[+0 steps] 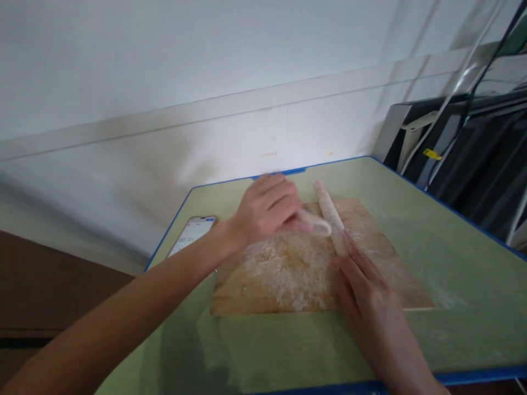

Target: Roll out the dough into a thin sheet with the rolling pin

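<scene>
My left hand is closed, pinching a thin, pale piece of dough above the board. The dough sticks out from the fingers toward the right and is slightly blurred. A floured wooden rolling pin lies lengthwise over the right half of the wooden board. My right hand has its fingers wrapped around the pin's near end. White flour is scattered across the middle of the board. The dough's free end is close to the pin; I cannot tell whether they touch.
Under the board is a light green table with blue edging. A phone showing a timer lies left of the board. A white wall stands behind the table. Dark panels and hanging cables are at the right.
</scene>
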A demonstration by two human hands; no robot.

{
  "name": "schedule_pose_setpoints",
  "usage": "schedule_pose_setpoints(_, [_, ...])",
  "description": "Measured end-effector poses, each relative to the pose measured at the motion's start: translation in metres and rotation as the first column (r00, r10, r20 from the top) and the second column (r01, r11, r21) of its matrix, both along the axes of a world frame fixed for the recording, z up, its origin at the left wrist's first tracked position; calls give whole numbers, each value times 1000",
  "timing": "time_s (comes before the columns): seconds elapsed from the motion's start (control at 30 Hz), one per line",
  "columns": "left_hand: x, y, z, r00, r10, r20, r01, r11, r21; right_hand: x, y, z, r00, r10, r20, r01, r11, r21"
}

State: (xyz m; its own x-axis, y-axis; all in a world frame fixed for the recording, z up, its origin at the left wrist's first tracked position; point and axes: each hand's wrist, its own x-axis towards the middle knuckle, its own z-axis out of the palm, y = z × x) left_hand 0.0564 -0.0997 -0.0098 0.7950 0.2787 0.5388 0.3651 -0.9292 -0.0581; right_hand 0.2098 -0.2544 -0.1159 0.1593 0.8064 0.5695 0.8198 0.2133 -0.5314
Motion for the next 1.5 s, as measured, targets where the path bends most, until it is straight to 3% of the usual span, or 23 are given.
schedule_pose_setpoints(0.03, [-17,-1,-9,992,-65,-106,56,995,-85,2,0,-2,1000,-2,27,2,1000,11])
schedule_pose_setpoints(0.1, [-54,-5,-23,971,-63,-233,8,973,-229,5,1,-6,996,21,92,-23,1000,20])
schedule_pose_setpoints(0.23, [-104,-15,-27,960,171,-221,-233,927,-293,5,-1,-9,995,38,95,-40,999,10])
schedule_pose_setpoints(0.3, [-103,-18,-27,924,311,-223,-377,837,-395,3,-2,-8,997,22,75,-23,1000,5])
schedule_pose_setpoints(0.4, [-82,-16,-30,861,458,-222,-485,604,-633,2,-3,-7,995,25,95,-26,1000,6])
schedule_pose_setpoints(0.43, [-73,-13,-31,856,463,-231,-483,555,-677,2,-2,-7,995,25,100,-25,1000,7])
schedule_pose_setpoints(0.57, [-52,-4,-30,856,444,-264,-474,471,-744,1,0,-6,995,22,102,-25,999,22])
schedule_pose_setpoints(0.63, [-49,-3,-29,870,432,-240,-425,409,-807,0,0,-7,995,14,98,-17,1000,24])
schedule_pose_setpoints(0.73, [-48,-10,-33,917,387,-98,-229,309,-923,-1,0,-8,996,-7,88,4,999,31])
schedule_pose_setpoints(0.77, [-48,-14,-36,927,372,-38,-163,309,-937,-1,0,-9,996,-7,90,4,999,32])
schedule_pose_setpoints(0.9, [-37,-25,-39,931,321,177,35,403,-915,0,-1,-7,994,4,112,-7,1000,18])
schedule_pose_setpoints(0.93, [-33,-23,-36,931,296,211,79,401,-913,0,0,-6,993,2,117,-4,1000,21])
schedule_pose_setpoints(1.03, [-21,-6,-18,966,160,201,149,292,-945,0,1,-3,991,-10,136,4,999,43])
schedule_pose_setpoints(1.07, [-17,2,-11,982,86,168,145,225,-964,-1,1,-2,990,-16,140,8,998,55])
schedule_pose_setpoints(1.1, [-12,10,-6,994,13,113,108,195,-975,-1,2,-2,990,-25,142,17,998,64])
schedule_pose_setpoints(1.13, [-8,17,-2,999,-31,43,49,241,-969,-2,2,-1,989,-34,142,24,997,70])
schedule_pose_setpoints(1.17, [-3,21,-2,999,-27,-30,-17,370,-929,-2,2,-1,990,-43,134,34,997,68])
schedule_pose_setpoints(1.23, [5,20,-7,987,90,-135,-161,679,-717,-4,2,-3,992,-61,106,56,997,53])
schedule_pose_setpoints(1.27, [8,14,-14,974,156,-163,-223,773,-594,-4,2,-3,993,-69,91,65,997,44])
schedule_pose_setpoints(1.3, [10,5,-21,970,165,-181,-237,819,-523,-4,2,-4,994,-77,78,74,996,40])
schedule_pose_setpoints(1.37, [12,-17,-37,961,78,-265,-199,860,-470,-4,1,-5,993,-88,73,85,995,43])
schedule_pose_setpoints(1.4, [12,-27,-44,945,29,-327,-185,868,-460,-3,1,-5,993,-82,87,78,996,45])
schedule_pose_setpoints(1.5, [10,-46,-56,931,40,-364,-212,869,-446,2,0,-4,987,-53,153,48,998,42])
